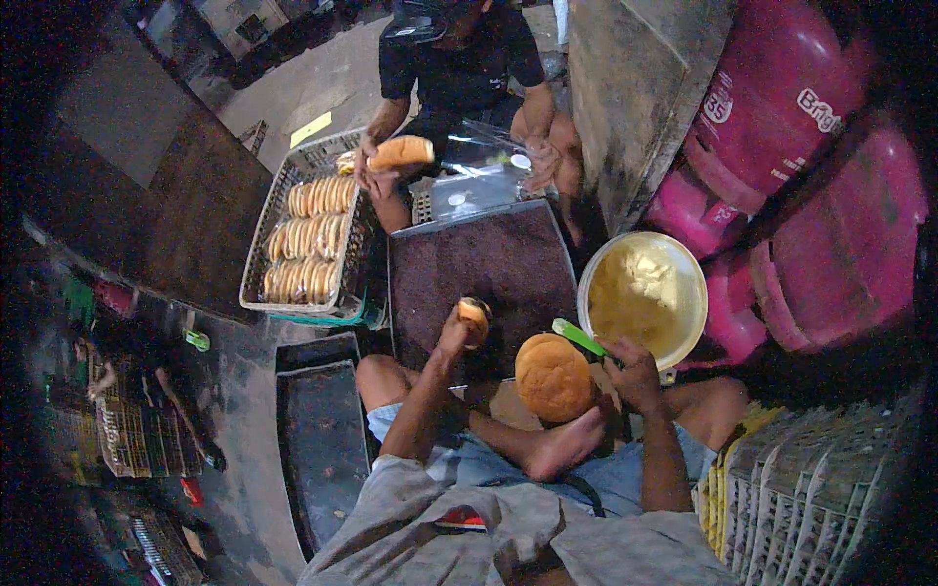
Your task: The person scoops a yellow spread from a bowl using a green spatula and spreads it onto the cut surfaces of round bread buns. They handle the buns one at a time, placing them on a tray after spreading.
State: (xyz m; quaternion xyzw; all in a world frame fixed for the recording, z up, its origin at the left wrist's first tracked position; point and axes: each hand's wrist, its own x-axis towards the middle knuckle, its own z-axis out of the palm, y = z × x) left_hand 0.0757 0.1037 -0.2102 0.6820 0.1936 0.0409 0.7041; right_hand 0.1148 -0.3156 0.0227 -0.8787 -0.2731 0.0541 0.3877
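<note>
In my left hand (456, 333) is a small piece of bread (473, 319), held over the near part of a dark brown tray (480, 256). My right hand (634, 373) is closed on a green-handled tool (579, 337), whose pale end lies over the tray's near right corner; its exact kind is unclear. Between my hands, round browned breads (555, 377) rest one on another near my bare foot. A round tub of yellowish spread (641, 293) stands just beyond my right hand.
Across the tray a person (462, 80) holds a bread and clear plastic bags (476, 190). A plastic crate (253, 271) of packed breads stands at left, above an empty-looking dark tray (326, 439). Pink gas cylinders (843, 242) lie at right; stacked crates (791, 491) stand at lower right.
</note>
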